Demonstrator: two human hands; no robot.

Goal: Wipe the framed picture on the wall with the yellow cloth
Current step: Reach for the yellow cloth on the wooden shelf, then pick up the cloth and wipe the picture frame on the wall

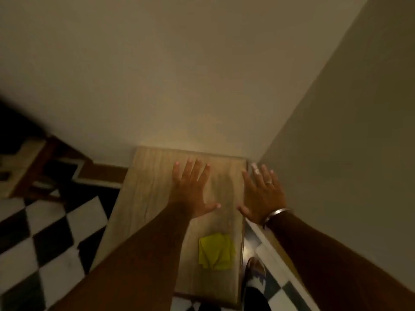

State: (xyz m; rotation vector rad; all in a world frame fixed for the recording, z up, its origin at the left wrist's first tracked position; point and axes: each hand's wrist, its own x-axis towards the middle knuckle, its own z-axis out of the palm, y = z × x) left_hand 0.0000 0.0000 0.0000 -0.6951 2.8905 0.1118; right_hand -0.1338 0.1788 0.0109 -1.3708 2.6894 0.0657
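My left forearm (134, 254) covers part of the wooden table (146, 187) and runs off the bottom edge. My right forearm (336, 254) is cut off at the lower right. My shoe (256, 269) peeks out beside the table, half hidden. The furniture (24, 167) at far left is dark, blurred, unreadable.

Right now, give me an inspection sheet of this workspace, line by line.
Surface: light wooden tabletop pushed into a wall corner.
Job's things: yellow cloth lies folded on the tabletop, untouched; no framed picture in view.
Clutter: nothing seen.
Hands: left hand and right hand both open, fingers spread, empty, beyond the cloth; ring and bracelet on the right.
Cables: nothing seen.
Surroundings: plain walls, black and white checkered floor, wooden furniture at left, a shoe beside the table.
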